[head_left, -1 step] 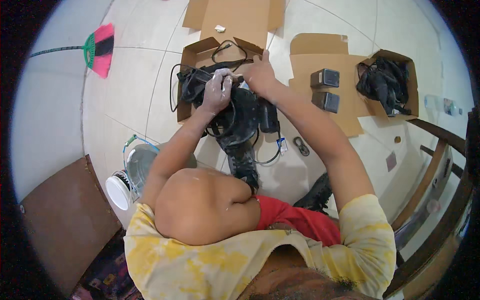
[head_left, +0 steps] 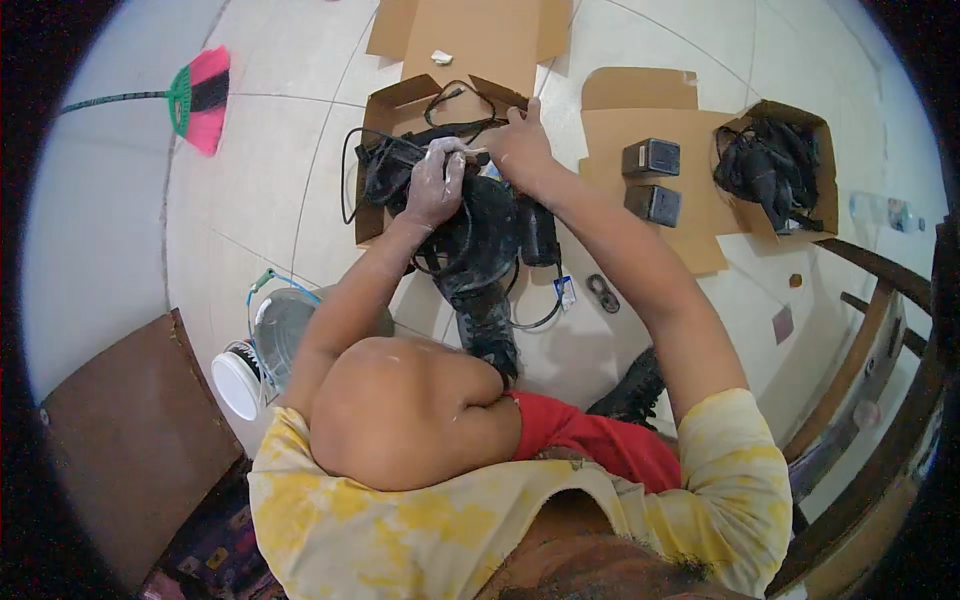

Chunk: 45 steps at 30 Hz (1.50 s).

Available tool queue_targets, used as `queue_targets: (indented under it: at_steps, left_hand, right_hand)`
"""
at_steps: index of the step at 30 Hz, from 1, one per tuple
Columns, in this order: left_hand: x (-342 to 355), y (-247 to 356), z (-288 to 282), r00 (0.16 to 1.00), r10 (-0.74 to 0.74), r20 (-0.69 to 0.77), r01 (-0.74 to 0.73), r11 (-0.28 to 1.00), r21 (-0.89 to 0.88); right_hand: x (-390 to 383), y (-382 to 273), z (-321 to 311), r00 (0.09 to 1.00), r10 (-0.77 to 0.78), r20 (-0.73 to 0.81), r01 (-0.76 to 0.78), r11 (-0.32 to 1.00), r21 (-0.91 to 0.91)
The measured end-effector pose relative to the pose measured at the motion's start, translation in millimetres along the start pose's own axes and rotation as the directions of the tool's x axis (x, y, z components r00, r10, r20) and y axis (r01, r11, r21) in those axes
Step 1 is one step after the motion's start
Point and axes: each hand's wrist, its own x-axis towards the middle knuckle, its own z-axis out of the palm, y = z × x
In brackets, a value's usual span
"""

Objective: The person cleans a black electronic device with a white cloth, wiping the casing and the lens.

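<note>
My left hand (head_left: 436, 185), dusted with white powder, is closed with its fingertips pinched. My right hand (head_left: 516, 150) is closed beside it, one finger stretched up along the box edge. The fingertips of both meet over a small thing too hidden to make out. Beneath them lies a bundle of black gear (head_left: 485, 235) with straps and cables, partly in an open cardboard box (head_left: 375, 215). A black cylinder-shaped piece (head_left: 538, 235) hangs on its right side. A thin black cable (head_left: 345, 180) loops out past the box's left wall.
Two black blocks (head_left: 652, 157) rest on flattened cardboard (head_left: 700, 245) to the right. Beyond stands another box (head_left: 825, 170) with black gear. A coiled cable (head_left: 603, 293) lies on the tiles. Left are a bucket (head_left: 285, 325), a white tub (head_left: 238, 387) and a pink broom (head_left: 207, 100).
</note>
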Motion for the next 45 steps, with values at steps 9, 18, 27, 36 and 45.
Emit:
queue_targets:
  at_steps: [9, 18, 27, 36, 45]
  left_hand:
    - [-1.2, -1.5, 4.1, 0.997, -0.061, -0.048, 0.056, 0.995, -0.082]
    - [-1.6, -1.4, 3.6, 0.999, -0.033, -0.017, 0.032, 0.998, -0.048]
    - [-1.6, -0.3, 4.9, 1.0, -0.013, 0.0, 0.013, 0.997, -0.079]
    - [-0.5, 5.6, -2.3, 0.999, 0.036, -0.021, -0.036, 0.999, -0.012]
    - [3.3, 7.2, -2.5, 0.998, 0.055, 0.036, -0.056, 0.998, 0.005]
  right_hand:
    - [34.7, 4.7, 40.6, 0.985, -0.054, 0.164, 0.031, 0.99, 0.134]
    - [37.8, -1.2, 56.6, 0.989, 0.041, 0.143, -0.076, 0.966, 0.247]
    - [54.1, 11.0, 57.3, 0.933, 0.135, 0.333, -0.242, 0.921, 0.305]
    - [7.1, 41.9, -30.2, 0.962, 0.118, -0.245, 0.069, 0.767, 0.638]
    - [-127.1, 15.1, -58.6, 0.377, 0.132, -0.917, 0.41, 0.864, 0.292]
